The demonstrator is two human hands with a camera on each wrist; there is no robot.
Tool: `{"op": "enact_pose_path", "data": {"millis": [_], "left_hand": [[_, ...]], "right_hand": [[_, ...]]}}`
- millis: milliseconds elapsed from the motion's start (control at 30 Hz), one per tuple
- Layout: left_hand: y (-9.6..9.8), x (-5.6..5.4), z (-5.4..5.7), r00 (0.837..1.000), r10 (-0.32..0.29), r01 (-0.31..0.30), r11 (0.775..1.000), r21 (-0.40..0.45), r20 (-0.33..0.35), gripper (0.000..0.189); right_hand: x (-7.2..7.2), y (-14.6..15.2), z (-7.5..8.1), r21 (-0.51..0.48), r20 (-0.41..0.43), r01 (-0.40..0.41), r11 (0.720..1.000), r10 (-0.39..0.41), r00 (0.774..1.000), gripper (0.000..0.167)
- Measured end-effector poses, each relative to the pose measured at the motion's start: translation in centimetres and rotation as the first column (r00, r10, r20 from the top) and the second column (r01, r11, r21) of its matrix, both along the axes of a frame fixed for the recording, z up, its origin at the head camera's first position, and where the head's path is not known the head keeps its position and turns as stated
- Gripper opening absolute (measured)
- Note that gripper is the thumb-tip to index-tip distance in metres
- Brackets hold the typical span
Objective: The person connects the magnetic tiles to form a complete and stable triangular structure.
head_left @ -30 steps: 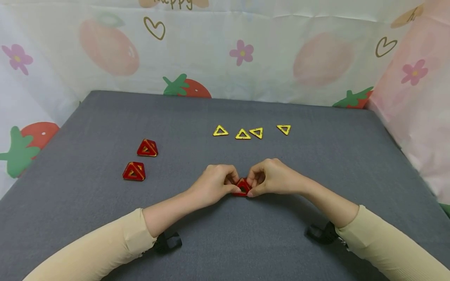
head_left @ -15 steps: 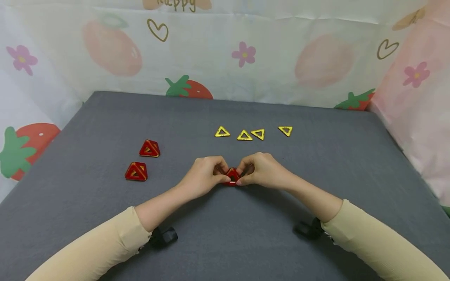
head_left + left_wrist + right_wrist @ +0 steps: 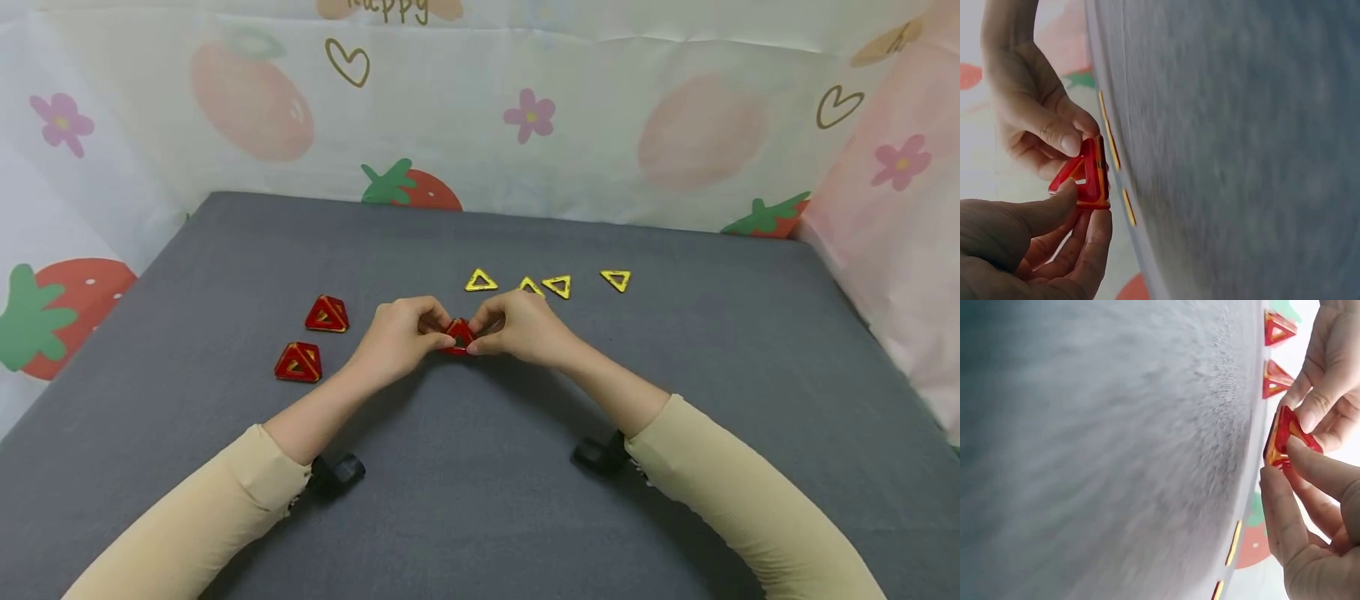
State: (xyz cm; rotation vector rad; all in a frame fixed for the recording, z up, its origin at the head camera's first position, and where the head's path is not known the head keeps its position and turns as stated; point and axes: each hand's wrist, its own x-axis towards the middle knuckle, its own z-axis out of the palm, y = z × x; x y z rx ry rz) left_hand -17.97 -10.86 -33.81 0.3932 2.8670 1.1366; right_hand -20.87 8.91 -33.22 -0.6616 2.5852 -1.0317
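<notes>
A small red pyramid (image 3: 460, 335) made of hollow triangular tiles is held between both hands near the table's middle. My left hand (image 3: 403, 337) pinches its left side with thumb and fingers. On the opposite side my right hand (image 3: 525, 327) pinches it the same way. In the left wrist view, the red pyramid (image 3: 1087, 175) shows a yellow-orange edge, with the left thumb pressed on one face. Fingers hide parts of it in every view. Two similar red pyramids stand to the left, a farther one (image 3: 327, 313) and a nearer one (image 3: 298, 362).
Several flat yellow triangle frames lie farther back on the grey cloth-covered table (image 3: 465, 500): a left one (image 3: 481, 281), a right one (image 3: 617, 279), and others between, one (image 3: 529, 287) partly behind the right hand. A patterned curtain (image 3: 577, 150) encloses the back and sides.
Both hands have moved left and away from the body, carrying the red pyramid with them. The right hand now partly covers one yellow triangle. The other two pyramids stay in place.
</notes>
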Motion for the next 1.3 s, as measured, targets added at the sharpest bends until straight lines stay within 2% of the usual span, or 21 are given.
{"op": "enact_pose_path", "data": {"millis": [167,300,567,933,1300], "left_hand": [[-1.2,-0.8,0.2,0.999,0.052,-0.052,0.999,0.004,-0.002,0.016],[-2.0,-1.3,0.2,0.996,0.082,-0.082,0.997,-0.012,-0.037,0.016],[-3.2,-1.8,0.3,0.985,0.149,-0.152,0.988,-0.024,-0.088,0.015],[-4.1,-2.4,1.0,0.976,0.205,-0.212,0.972,-0.101,-0.076,0.014],[-4.5,-2.1,1.7,0.966,0.245,-0.257,0.941,-0.218,-0.083,0.013]], "right_hand": [[-1.2,-1.5,-0.2,-0.013,-0.027,0.023,1.000,-0.023,0.999,0.016],[-2.0,-2.7,-0.4,-0.016,-0.045,0.049,0.999,-0.049,0.998,0.016],[-3.1,-4.9,-0.8,-0.069,-0.013,0.087,0.994,-0.088,0.996,0.015],[-3.8,-7.0,-1.4,-0.097,0.012,0.118,0.988,-0.118,0.993,0.017],[-3.6,-9.2,-1.6,-0.061,0.011,0.118,0.991,-0.118,0.993,0.020]]}}
